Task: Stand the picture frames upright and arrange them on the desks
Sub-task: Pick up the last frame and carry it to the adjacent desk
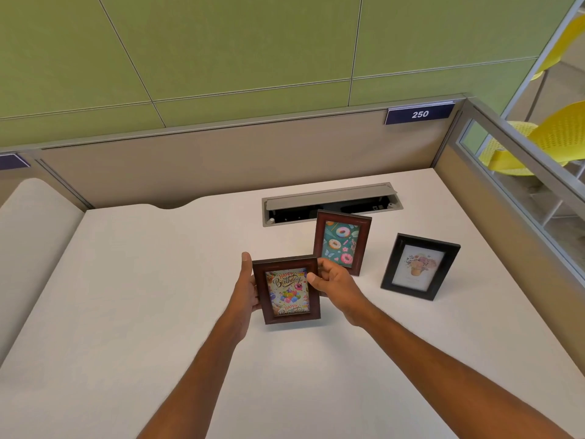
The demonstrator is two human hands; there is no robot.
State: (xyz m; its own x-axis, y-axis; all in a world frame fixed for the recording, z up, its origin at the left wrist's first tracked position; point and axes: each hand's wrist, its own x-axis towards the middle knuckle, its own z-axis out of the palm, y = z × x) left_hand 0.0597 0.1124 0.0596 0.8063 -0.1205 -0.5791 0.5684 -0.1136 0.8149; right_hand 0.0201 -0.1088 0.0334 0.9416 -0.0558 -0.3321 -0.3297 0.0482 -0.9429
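Left hand [245, 293] and right hand [332, 286] clasp the side edges of a dark red-brown wooden birthday-picture frame [287, 289], held upright above the white tabletop [142, 296]. Just behind stands a matching wooden doughnut-picture frame [342, 241]; to its right, apart, a black flower-picture frame [419, 266]. Farther back lies an open grey cable hatch [330, 202], then a beige partition [205, 166].

Both hands [247, 293] grip birthday frame [286, 289] upright.
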